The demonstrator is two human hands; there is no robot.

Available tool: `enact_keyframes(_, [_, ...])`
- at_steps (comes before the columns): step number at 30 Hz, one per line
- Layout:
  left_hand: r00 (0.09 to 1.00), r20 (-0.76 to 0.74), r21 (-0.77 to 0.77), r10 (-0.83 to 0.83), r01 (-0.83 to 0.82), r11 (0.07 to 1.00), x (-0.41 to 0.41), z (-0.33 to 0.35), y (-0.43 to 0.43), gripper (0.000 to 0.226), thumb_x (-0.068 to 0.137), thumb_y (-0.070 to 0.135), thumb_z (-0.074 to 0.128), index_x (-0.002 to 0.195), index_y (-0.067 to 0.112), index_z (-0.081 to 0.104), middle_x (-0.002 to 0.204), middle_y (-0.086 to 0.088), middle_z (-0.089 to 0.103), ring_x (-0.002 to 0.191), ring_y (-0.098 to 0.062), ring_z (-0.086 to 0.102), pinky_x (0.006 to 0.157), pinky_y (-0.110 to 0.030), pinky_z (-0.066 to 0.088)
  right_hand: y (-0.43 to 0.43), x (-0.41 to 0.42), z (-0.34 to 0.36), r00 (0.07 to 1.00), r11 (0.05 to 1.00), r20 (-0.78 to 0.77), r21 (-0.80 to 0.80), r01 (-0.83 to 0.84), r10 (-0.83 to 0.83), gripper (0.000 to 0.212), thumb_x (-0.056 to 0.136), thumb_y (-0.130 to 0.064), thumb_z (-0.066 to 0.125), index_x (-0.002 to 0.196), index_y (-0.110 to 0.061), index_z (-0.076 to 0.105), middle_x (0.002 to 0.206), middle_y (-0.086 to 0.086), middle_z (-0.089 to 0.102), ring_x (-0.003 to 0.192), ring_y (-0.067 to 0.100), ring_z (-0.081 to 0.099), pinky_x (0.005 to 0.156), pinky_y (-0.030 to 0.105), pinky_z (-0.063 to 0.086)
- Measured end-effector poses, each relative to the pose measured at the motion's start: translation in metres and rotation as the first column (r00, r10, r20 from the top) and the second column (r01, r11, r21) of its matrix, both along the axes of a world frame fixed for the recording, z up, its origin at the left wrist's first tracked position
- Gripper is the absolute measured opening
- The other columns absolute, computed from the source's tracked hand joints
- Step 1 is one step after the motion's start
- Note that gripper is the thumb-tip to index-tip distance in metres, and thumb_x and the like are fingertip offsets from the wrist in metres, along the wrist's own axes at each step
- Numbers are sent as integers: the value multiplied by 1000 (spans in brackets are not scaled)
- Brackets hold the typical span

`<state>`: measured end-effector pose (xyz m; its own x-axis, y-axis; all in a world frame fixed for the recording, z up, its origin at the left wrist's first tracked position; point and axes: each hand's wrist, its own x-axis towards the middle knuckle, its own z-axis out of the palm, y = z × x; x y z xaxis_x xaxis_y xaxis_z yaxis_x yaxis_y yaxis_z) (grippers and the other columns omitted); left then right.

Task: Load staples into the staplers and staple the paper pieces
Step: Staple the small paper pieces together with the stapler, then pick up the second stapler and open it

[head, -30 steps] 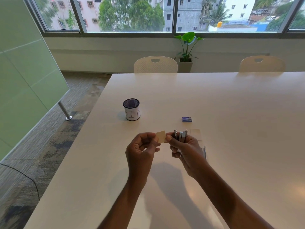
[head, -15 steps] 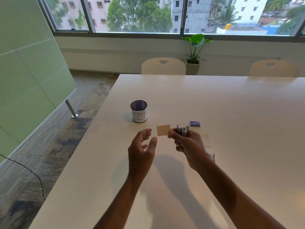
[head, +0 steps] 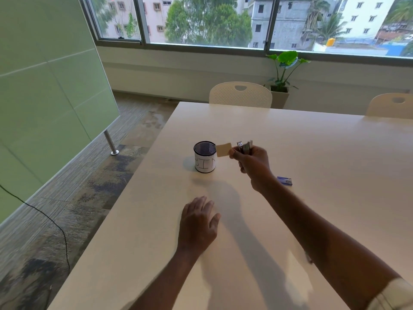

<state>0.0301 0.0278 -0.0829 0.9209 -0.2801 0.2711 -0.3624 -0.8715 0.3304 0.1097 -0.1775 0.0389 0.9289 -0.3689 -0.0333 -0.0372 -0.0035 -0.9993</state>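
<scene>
While right hand (head: 252,163) pinched paper piece (head: 223,150) and gripped stapler (head: 246,146) beside cup (head: 204,162) rim, left hand (head: 197,222) lay spread on table (head: 324,157) | risk: crowded grip might have dropped stapler too

Windows: a long band of framed windows (head: 201,19) is set along the far side; buildings and trees are seen through them.
Wall: a pale wall (head: 178,74) is seen below the sill.
Panel: a green glass panel (head: 44,97) is stood at the left, carried on a metal leg (head: 110,143).
Floor: streaked grey carpet (head: 78,198) is laid, and a black cable (head: 55,220) is trailed across it.
Tabletop: a large white tabletop (head: 312,153) is lit by daylight, with soft shadows cast on it.
Chairs: a white chair (head: 240,95) is pushed in at the far edge; a second chair (head: 391,106) is placed further right.
Plant: a green plant (head: 283,68) in a pale pot is placed by the wall, between the chairs.
</scene>
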Motion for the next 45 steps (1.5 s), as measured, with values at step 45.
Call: enact_keyframes(45, [998, 26, -82, 52, -49, 995, 2, 2, 1, 32, 93, 41, 65, 118, 25, 77, 123, -3, 74, 118, -26, 66, 98, -40, 54, 32, -44, -19, 924, 911, -167, 297, -286, 344, 30, 94, 22, 53, 109, -2, 62, 105, 16, 66, 96, 27, 68, 91, 53, 60])
